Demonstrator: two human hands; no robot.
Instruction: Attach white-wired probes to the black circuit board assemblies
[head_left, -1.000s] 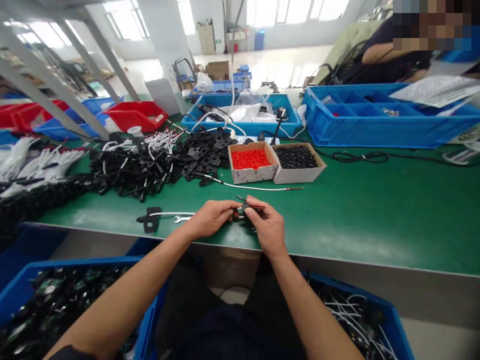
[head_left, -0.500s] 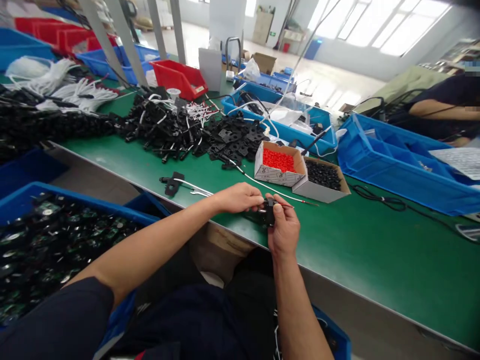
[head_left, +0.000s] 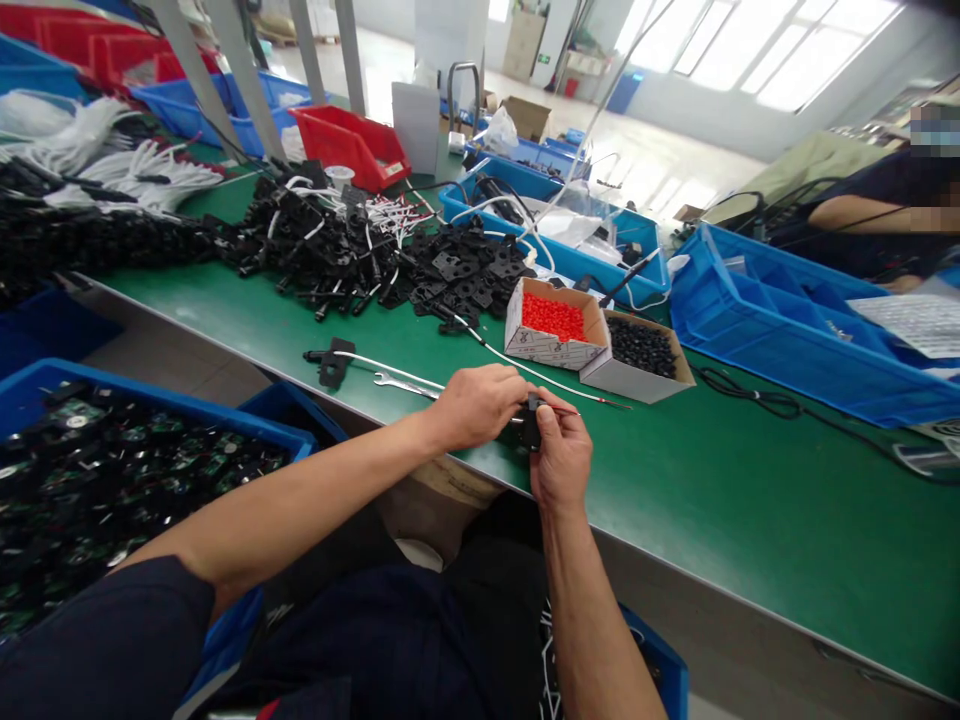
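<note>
My right hand (head_left: 562, 445) grips a small black plastic part (head_left: 529, 424) between thumb and fingers, above the front edge of the bench. A thin red wire (head_left: 564, 411) sticks out past its fingers. My left hand (head_left: 480, 405) is closed at the left side of the same part, fingertips pressed together; what they pinch is hidden. A wrench (head_left: 405, 386) lies just beyond my left hand. Beside it is a black bracket (head_left: 333, 362) with a white cable (head_left: 390, 367). Another white cable (head_left: 525, 373) with a red end lies behind both hands.
A box of red caps (head_left: 555, 318) and a box of black caps (head_left: 641, 345) stand behind my hands. Black brackets (head_left: 465, 275) are heaped at the back left. Blue bins (head_left: 810, 330) line the back. A parts-filled bin (head_left: 150, 395) is at lower left. A co-worker (head_left: 862, 215) is at right.
My left hand has turned a little, its back now more over the fingers at the part. My right hand still holds the black part. The whole view has shifted slightly.
</note>
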